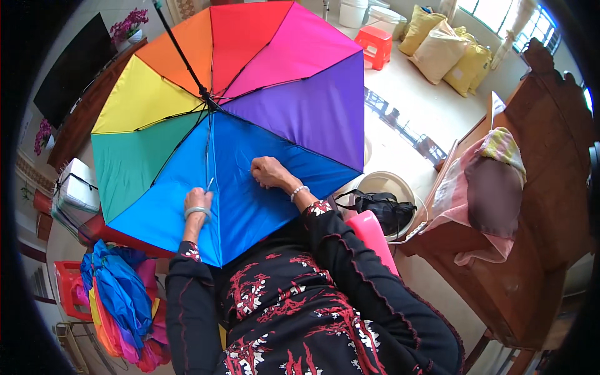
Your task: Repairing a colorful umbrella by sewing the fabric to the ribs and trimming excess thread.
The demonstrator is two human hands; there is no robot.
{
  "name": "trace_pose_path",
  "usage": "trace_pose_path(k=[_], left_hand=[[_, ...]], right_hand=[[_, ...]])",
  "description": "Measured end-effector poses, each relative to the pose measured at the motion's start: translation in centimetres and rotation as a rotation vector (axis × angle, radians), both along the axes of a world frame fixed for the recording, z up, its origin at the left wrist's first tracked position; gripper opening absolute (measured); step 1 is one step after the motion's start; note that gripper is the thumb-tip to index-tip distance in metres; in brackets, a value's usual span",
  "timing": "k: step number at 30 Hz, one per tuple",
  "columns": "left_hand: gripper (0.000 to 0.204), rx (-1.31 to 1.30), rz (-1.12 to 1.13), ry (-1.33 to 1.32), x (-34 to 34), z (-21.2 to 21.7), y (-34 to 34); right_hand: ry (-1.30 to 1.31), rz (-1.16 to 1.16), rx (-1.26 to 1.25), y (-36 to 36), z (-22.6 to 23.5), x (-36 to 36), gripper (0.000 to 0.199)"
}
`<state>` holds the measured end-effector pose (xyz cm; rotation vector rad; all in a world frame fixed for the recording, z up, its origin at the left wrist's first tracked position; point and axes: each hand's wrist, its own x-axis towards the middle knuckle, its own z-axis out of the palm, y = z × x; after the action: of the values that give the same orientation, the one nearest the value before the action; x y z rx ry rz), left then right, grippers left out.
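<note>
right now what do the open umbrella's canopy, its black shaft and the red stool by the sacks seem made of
Canopy: thin synthetic cloth, probably polyester or nylon; a soft sheen and fine creases show.
Black shaft: likely coated metal; straight and slim, though the look alone leaves it open.
Red stool: apparently moulded plastic; smooth, one even colour.

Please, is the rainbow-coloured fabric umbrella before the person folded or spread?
Spread. The rainbow-coloured fabric umbrella has its panels fanned out around the thin black shaft, its ribs reaching outward.
</note>
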<state>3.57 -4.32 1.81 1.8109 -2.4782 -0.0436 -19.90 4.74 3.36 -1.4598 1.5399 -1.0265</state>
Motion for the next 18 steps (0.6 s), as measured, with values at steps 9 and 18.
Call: trace_pose_path(k=[9, 18], left_hand=[[0.025, 0.049, 0.082, 0.167, -4.4, -1.1, 4.4], [0.026, 0.134, 0.139, 0.244, -4.2, -2.7, 3.2]], right_hand=[[-0.091, 0.033, 0.099, 0.4, -0.6, -0.3, 0.017], [-0.083, 0.053, 0.073, 0.8, -0.1, -0.6, 0.016]])
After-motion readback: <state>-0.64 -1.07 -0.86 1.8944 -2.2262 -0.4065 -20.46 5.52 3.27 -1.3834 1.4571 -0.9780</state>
